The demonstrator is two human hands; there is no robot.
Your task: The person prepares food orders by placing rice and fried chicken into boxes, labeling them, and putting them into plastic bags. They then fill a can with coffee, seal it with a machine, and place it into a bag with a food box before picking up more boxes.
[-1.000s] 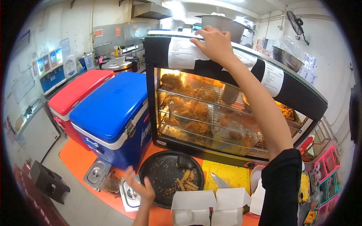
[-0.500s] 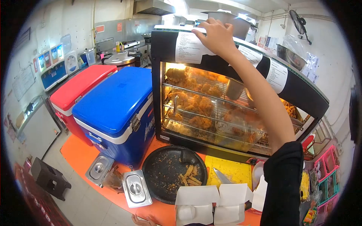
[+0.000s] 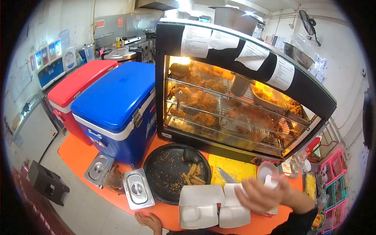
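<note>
My right hand [image 3: 261, 196] is blurred by motion above two open white boxes [image 3: 200, 195], near their right side. Whether it holds anything is not clear. My left hand [image 3: 149, 222] rests at the table's front edge with fingers stretched out and nothing in it. Inside each box sits a round white lump. A black round pan [image 3: 162, 176] behind them holds brown strips [image 3: 194, 174] and crumbs. Beside the pan, a knife [image 3: 225, 175] lies on a yellow cutting board [image 3: 239, 166]. A steel container with a lid [image 3: 138, 190] stands left of the boxes.
A glass-fronted warmer [image 3: 168, 135] with fried food on its racks spans the back of the orange table [image 3: 72, 147]. Blue [image 3: 113, 98] and red [image 3: 78, 84] coolers stand left of it. Another lidded steel container [image 3: 100, 168] is near the left edge. A clear cup [image 3: 267, 170] stands at right.
My right hand has come down from the warmer's top edge to the right side of the white boxes. My left hand shows more fully, and the view has shifted slightly.
</note>
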